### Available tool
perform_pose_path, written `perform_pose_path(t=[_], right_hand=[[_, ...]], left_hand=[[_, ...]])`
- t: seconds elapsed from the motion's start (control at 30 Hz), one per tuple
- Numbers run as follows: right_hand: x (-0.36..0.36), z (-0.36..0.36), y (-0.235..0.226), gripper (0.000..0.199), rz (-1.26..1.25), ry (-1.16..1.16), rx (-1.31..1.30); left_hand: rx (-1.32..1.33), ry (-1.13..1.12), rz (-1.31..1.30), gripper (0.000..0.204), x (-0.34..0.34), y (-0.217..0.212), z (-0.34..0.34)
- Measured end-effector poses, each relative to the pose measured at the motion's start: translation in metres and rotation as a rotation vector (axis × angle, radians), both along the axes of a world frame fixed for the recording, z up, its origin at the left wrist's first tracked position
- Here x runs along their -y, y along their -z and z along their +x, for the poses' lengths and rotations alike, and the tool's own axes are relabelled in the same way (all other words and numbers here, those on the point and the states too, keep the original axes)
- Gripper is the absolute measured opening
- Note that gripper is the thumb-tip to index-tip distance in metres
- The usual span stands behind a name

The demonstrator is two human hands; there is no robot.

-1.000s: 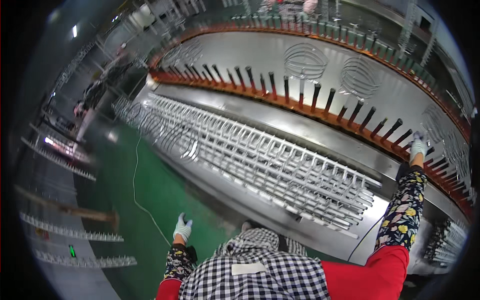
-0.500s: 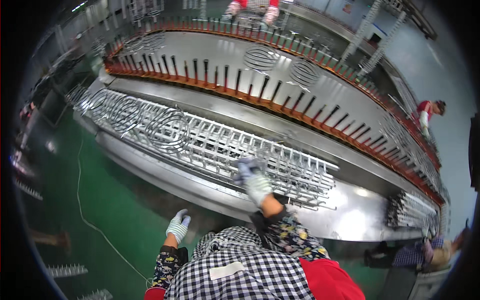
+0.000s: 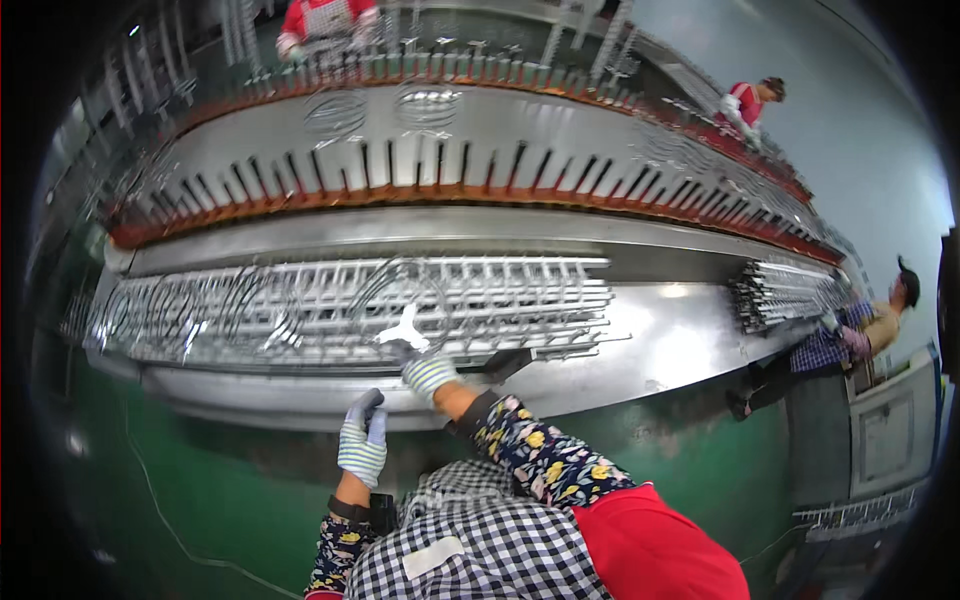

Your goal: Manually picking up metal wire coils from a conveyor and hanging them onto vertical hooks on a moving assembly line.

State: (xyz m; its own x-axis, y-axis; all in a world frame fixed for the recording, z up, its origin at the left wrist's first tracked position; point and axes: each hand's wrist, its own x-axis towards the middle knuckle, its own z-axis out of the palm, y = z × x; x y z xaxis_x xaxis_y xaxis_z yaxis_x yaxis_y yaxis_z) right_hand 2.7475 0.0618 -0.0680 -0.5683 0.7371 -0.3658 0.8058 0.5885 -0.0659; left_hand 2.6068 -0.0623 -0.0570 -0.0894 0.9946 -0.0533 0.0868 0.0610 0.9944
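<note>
On the left, several overlapping thin round silver wire rings (image 3: 250, 305) lie on the long stack of pale metal racks with rows of short prongs (image 3: 545, 300). Next, on the near side of the stack, is my left hand in a white-and-grey striped glove (image 3: 362, 447); it is empty, the thumb standing apart from the bent fingers. Just to its right and farther off, over the middle of the stack, is the round silver wire ring with a bright three-armed centre (image 3: 404, 327). My right hand, in a matching striped glove (image 3: 429, 375), is at the near edge of this ring; the fingertips are blurred, and I cannot tell whether they are clamped on it. To the right are the bare metal benchtop (image 3: 675, 345) and a second stack of silver racks with dark ends (image 3: 780, 297).
</note>
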Motion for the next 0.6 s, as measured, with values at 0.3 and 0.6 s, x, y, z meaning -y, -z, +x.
perform_pose_path(t=[0.3,0.6], right_hand=[[0.036,0.156,-0.095,0.046,-0.419,0.168,-0.739],[-0.138,0.537,-0.077,0.033,-0.145,1.293,-1.414]], left_hand=[[-0.343,-0.129,0.251,0.043,-0.07,0.108,0.032],[-0.186,-0.495,-0.105,0.035,-0.081,0.053,0.091]])
